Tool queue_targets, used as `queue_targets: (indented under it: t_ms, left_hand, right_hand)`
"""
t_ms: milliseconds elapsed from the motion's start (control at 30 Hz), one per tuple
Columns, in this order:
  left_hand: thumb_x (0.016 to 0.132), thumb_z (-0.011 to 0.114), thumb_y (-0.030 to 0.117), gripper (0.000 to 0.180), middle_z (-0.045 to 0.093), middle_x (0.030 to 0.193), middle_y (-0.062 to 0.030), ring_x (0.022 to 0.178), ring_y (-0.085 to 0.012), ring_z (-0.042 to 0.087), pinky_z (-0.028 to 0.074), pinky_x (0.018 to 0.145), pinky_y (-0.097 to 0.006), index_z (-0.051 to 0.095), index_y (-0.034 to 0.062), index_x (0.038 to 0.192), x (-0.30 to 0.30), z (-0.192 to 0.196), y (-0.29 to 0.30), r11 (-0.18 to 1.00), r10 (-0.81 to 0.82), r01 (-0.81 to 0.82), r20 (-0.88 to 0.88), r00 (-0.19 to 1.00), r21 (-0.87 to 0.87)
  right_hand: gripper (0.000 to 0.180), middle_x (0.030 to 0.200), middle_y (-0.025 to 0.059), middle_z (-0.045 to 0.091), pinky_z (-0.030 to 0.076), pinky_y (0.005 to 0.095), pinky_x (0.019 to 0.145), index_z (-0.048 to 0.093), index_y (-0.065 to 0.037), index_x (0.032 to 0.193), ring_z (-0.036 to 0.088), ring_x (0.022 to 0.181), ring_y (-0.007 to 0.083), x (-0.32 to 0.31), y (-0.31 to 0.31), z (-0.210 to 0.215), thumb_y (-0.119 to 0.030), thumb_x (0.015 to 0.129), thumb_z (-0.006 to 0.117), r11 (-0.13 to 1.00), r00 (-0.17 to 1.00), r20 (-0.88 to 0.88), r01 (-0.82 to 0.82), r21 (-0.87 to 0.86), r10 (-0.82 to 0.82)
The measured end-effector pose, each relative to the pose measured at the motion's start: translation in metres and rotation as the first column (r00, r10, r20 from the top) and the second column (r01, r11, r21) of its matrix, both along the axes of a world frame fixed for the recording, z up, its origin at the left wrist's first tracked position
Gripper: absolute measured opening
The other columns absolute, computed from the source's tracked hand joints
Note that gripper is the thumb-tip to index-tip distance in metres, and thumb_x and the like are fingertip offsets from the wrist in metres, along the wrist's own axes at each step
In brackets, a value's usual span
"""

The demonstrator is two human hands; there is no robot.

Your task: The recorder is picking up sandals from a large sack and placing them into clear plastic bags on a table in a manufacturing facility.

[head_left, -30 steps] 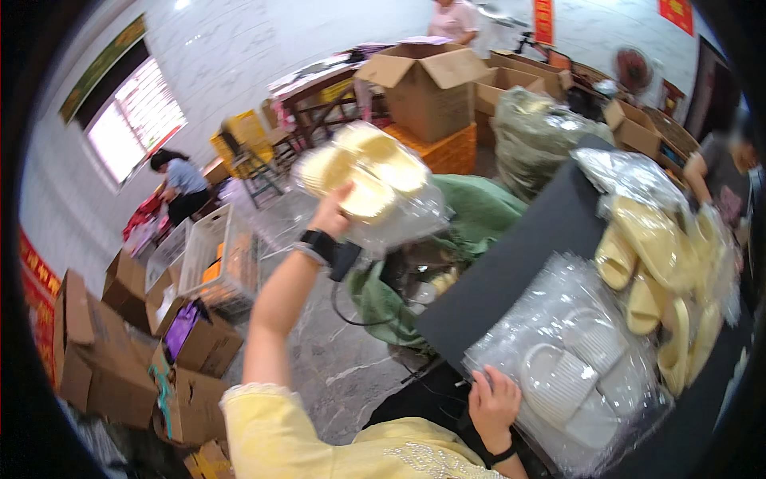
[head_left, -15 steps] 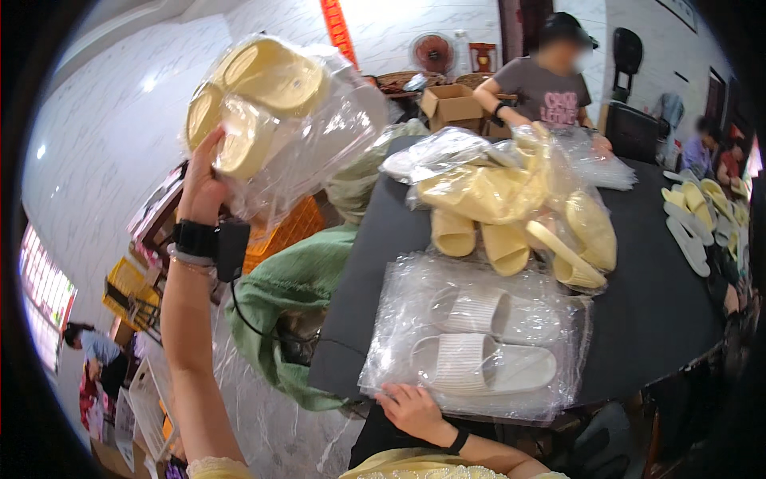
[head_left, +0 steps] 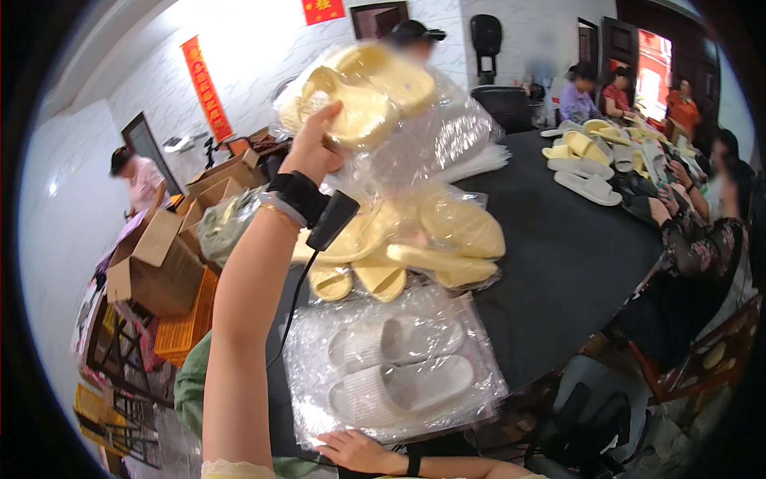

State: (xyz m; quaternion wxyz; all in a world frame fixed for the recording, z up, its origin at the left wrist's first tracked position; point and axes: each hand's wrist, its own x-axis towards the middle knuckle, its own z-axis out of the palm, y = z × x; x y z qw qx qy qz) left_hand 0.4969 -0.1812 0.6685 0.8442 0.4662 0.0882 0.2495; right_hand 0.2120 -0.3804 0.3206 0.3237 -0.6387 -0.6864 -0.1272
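Raised high over the far side of the table, my left hand [head_left: 313, 150] grips a pair of yellow slippers [head_left: 363, 112] in a clear plastic bag, its loose end trailing to the right. My right hand [head_left: 355, 449] lies with fingers stretched at the near edge of a stack of clear plastic bags [head_left: 307, 407]. On that stack is a pair of white ribbed-strap slippers [head_left: 419, 387], strap ends to the left. Just beyond, more yellow slippers [head_left: 459, 227] are heaped, some bagged, partly hidden behind my left hand's load.
The dark table [head_left: 550, 271] stretches to the right, where yellow and grey slippers [head_left: 586, 172] are piled near several seated people. One person stands across the table, behind the raised bag. Cardboard boxes [head_left: 155, 263] and an orange basket [head_left: 187, 327] stand left. A black cable hangs from my left wrist.
The view has swung to the right. My left hand has carried the bagged yellow slippers from beyond the table's left side to above the heap. My right hand stays by the stack's near edge.
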Motion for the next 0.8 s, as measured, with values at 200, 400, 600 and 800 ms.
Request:
queue_targets:
  t_ms: [200,400,600,800]
  left_hand:
    - [0.077,0.07,0.022,0.044,0.059,0.093,-0.0092,0.069,-0.0207,0.057,0.047,0.061,-0.028,0.052,0.003,0.112,0.082,-0.079,-0.016,0.933,-0.123,0.225,-0.336,0.934,0.283]
    - [0.078,0.069,0.011,0.045,0.056,0.108,-0.0149,0.091,-0.0203,0.058,0.048,0.077,-0.028,0.051,-0.0119,0.112,0.102,-0.124,-0.028,0.842,0.066,0.045,-0.186,0.98,0.538]
    - [0.087,0.06,0.01,0.035,0.061,0.104,-0.0122,0.096,-0.0204,0.062,0.051,0.082,-0.031,0.052,-0.0067,0.117,0.003,-0.085,0.0,0.85,-0.21,0.249,-0.134,0.968,0.464]
    - [0.092,0.056,0.019,0.034,0.061,0.111,-0.0089,0.098,-0.019,0.061,0.05,0.083,-0.031,0.053,0.0007,0.12,-0.206,-0.11,0.138,0.901,0.047,0.115,-0.358,0.933,0.419]
  right_hand:
    - [0.023,0.109,0.0108,0.062,0.044,0.0382,0.082,0.063,-0.009,0.093,0.058,0.096,0.0239,-0.009,0.0,-0.012,-0.024,0.079,0.054,0.997,0.991,-0.126,-0.036,0.065,0.044]
    - [0.022,0.108,0.0083,0.061,0.043,0.0367,0.083,0.063,-0.011,0.094,0.057,0.097,0.0223,-0.01,0.0,-0.012,-0.025,0.079,0.054,0.998,0.996,-0.084,0.002,0.057,0.003]
    - [0.031,0.119,0.0011,0.056,0.042,0.0245,0.082,0.06,-0.013,0.11,0.056,0.099,0.013,-0.002,-0.002,0.003,-0.022,0.082,0.052,1.0,0.999,-0.037,0.028,0.003,-0.028]
    - [0.029,0.116,0.0037,0.058,0.044,0.0285,0.082,0.061,-0.011,0.107,0.055,0.102,0.0157,-0.004,0.004,-0.013,-0.022,0.081,0.056,0.998,0.99,-0.131,-0.062,-0.015,0.06]
